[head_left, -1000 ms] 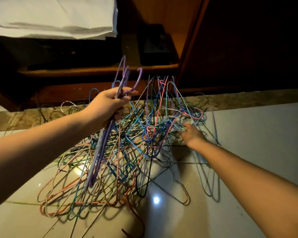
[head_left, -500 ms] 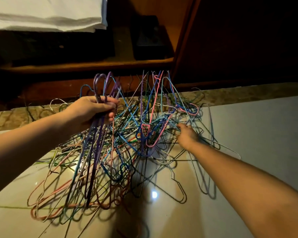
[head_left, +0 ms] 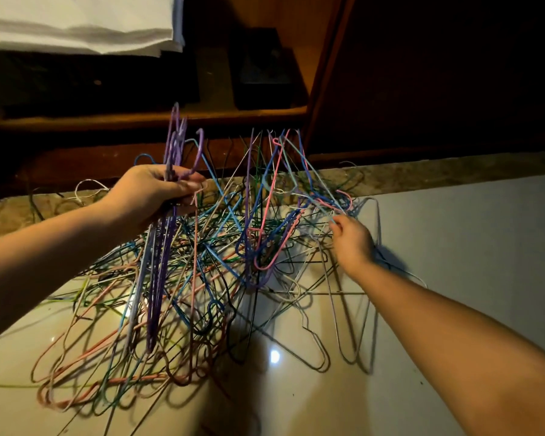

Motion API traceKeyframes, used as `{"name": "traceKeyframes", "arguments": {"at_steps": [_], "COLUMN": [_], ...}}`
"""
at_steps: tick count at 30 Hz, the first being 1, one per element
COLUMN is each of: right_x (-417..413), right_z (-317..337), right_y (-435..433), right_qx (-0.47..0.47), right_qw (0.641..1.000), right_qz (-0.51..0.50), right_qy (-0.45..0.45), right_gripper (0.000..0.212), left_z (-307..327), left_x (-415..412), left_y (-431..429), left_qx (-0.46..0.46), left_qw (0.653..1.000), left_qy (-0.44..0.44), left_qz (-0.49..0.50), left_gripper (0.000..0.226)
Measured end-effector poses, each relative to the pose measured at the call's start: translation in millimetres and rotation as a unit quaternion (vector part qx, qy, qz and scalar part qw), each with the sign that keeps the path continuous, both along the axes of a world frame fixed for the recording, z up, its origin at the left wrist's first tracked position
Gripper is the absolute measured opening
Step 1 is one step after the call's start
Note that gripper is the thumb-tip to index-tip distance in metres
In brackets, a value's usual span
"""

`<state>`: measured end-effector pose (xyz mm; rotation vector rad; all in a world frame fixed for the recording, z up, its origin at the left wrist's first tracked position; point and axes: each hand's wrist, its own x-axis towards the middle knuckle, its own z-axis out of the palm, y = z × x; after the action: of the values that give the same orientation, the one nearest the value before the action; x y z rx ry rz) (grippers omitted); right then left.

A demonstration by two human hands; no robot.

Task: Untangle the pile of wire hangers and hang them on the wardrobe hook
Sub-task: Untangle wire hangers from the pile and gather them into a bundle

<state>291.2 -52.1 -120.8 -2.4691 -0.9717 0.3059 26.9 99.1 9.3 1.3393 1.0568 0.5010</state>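
A tangled pile of coloured wire hangers (head_left: pixel 221 278) lies on the glossy tiled floor in front of an open wooden wardrobe. My left hand (head_left: pixel 158 193) grips a bunch of purple hangers (head_left: pixel 161 262) by their necks, hooks up, bodies hanging down over the pile. My right hand (head_left: pixel 351 239) reaches into the pile's right side and pinches a thin pale wire next to a pink hanger (head_left: pixel 283 228). No wardrobe hook is in view.
The wardrobe's wooden shelf edge (head_left: pixel 145 119) runs behind the pile, with a dark box (head_left: pixel 263 70) on it and folded white cloth (head_left: pixel 79 23) at top left. A dark wardrobe door (head_left: pixel 438 73) stands at right. Bare floor tile (head_left: pixel 469 247) lies right of the pile.
My left hand has shifted right and up with the purple bunch. My right hand has moved right along the pile's edge and now pinches a wire there.
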Motion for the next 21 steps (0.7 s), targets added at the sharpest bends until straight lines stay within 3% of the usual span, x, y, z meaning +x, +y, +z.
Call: {"name": "traceKeyframes", "arguments": {"at_steps": [4, 9, 16, 21], "right_x": [8.8, 3.0, -75.6, -135.7], "right_z": [11.8, 27.4, 74.6, 90.4], "right_y": [-2.9, 2.1, 12.1, 17.8], "right_qx": [0.083, 0.184, 0.258, 0.257], "right_qw": [0.994, 0.963, 0.928, 0.88], "right_qz": [-0.063, -0.154, -0.073, -0.057], "right_qy": [0.021, 0.123, 0.257, 0.395], "right_gripper": [0.024, 0.024, 0.021, 0.021], "left_z": [-0.2, 11.6, 29.0, 33.1], "left_x": [0.1, 5.0, 14.2, 23.4], "left_y": [6.6, 7.2, 0.8, -21.3], "left_qx": [-0.012, 0.01, 0.068, 0.037], "left_qw": [1.0, 0.999, 0.996, 0.994], "left_qy": [-0.012, -0.036, -0.03, -0.082], "left_qz": [-0.002, 0.014, 0.05, 0.063], "left_gripper": [0.015, 0.013, 0.013, 0.017]}}
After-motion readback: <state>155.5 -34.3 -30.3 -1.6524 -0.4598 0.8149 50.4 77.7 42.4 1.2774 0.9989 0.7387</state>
